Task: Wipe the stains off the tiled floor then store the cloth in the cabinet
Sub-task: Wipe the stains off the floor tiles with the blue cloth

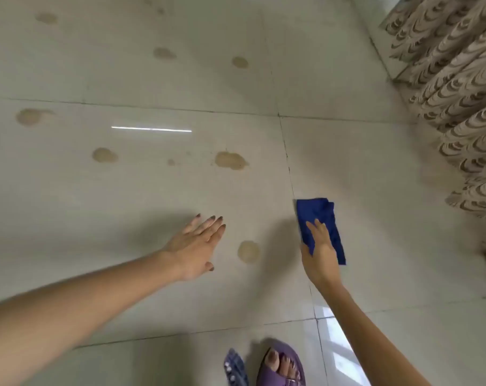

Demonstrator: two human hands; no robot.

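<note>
A folded blue cloth (318, 215) lies on the pale tiled floor (158, 201), just right of a grout line. My right hand (319, 252) presses down on its near half, fingers curled over it. My left hand (196, 246) hovers open, fingers spread, left of a round brown stain (248, 252) that sits between the two hands. Several more brown stains mark the tiles farther off, such as the stain (230, 160), the stain (104, 155), the stain (29, 117) and the stain (239, 62). No cabinet is in view.
A beige patterned curtain (456, 107) hangs along the right side down to the floor. My foot in a purple sandal (280, 366) stands at the bottom edge, with a bit of denim hem (235, 370) beside it.
</note>
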